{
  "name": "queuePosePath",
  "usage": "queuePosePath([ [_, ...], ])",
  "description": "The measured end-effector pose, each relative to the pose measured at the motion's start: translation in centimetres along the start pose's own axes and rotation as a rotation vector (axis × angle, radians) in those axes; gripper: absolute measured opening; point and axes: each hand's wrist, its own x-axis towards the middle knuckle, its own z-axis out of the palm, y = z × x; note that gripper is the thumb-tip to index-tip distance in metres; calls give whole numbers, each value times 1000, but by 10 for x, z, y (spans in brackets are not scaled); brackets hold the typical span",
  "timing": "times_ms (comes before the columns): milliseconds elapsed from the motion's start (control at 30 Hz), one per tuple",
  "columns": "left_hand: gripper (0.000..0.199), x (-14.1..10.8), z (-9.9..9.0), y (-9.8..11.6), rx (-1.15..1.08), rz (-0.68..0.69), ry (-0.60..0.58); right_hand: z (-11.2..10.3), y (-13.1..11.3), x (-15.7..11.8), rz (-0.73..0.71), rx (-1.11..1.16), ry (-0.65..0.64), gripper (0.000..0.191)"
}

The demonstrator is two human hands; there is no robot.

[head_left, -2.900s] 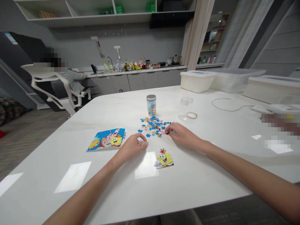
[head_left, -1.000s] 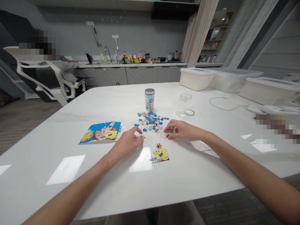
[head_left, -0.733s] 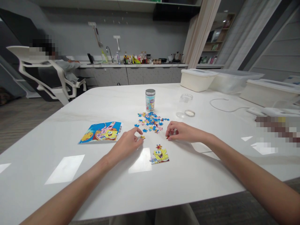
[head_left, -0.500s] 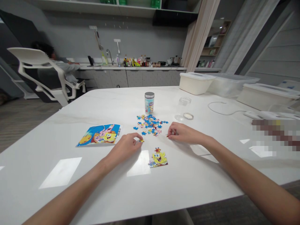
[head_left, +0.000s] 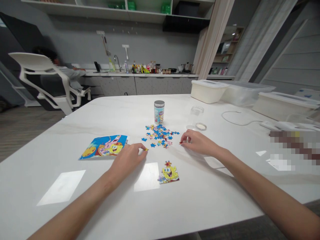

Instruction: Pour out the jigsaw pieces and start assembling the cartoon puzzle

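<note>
My left hand (head_left: 131, 155) pinches a small yellow puzzle piece (head_left: 146, 149) between thumb and fingertips, just right of the picture sheet (head_left: 103, 146). Across from it, my right hand (head_left: 196, 141) is closed on a small reddish puzzle piece (head_left: 181, 143), mostly covered by the fingers. Between and beyond the hands lies a loose pile of puzzle pieces (head_left: 161, 133), mainly blue with some pink and yellow. Nearer to me, a joined puzzle section (head_left: 169, 173) with a yellow cartoon face rests flat on the table, a reddish piece jutting from its top.
A printed jar with a metal lid (head_left: 159, 112) stands behind the pile. To its right are a clear jar (head_left: 196, 116) and a ring-shaped lid (head_left: 201, 126). Storage boxes (head_left: 209, 91) and a cable (head_left: 240, 124) occupy the right side. A person sits in a white chair (head_left: 32, 58) at left.
My left hand has shifted slightly left, away from the pile, with the yellow piece. My right hand has moved a little right, keeping its piece. The view has tilted slightly upward.
</note>
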Motion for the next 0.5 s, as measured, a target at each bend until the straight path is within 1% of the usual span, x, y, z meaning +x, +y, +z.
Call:
queuePosePath([
  [67, 34, 0, 0, -3, 77, -30, 27, -1, -4, -1, -7, 27, -38, 12],
  [167, 38, 0, 0, -5, 148, -34, 31, -1, 0, -2, 5, 23, -29, 13],
  [333, 36, 1, 1, -3, 106, 25, 6, 3, 14, 0, -2, -42, 38, 26],
  [433, 32, 1, 0, -2, 90, 15, 6, 6, 18, 1, -9, -53, 47, 31],
  [500, 33, 2, 0, -2, 122, -5, 17, 8, 17, 1, -24, -44, 53, 31],
])
